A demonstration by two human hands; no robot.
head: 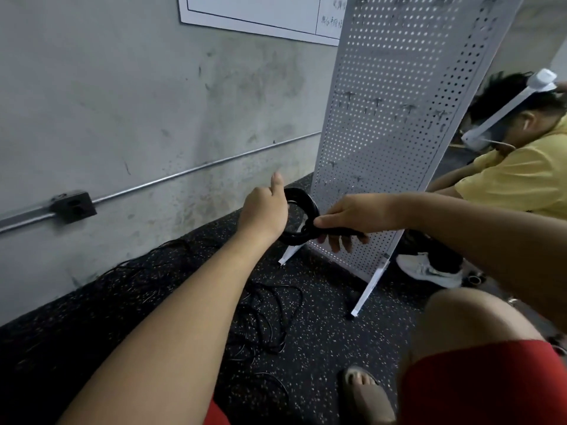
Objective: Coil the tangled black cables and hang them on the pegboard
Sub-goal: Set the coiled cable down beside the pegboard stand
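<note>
A coiled black cable (302,202) hangs in the air in front of the white pegboard (395,124). My left hand (264,211) holds the coil's left side, thumb pointing up, with its fingers hidden behind the loop. My right hand (352,217) pinches the coil's right side, where a black cable end (340,232) sticks out under my fingers. More tangled black cables (264,320) lie loose on the dark speckled floor below my left forearm. Small black hooks (376,102) stick out of the pegboard.
The pegboard stands on white feet (366,294) close to a grey concrete wall (138,111) with a metal conduit and outlet box (73,207). Another person in a yellow shirt (518,176) crouches behind the board at right. My knee and sandalled foot (365,394) are at bottom right.
</note>
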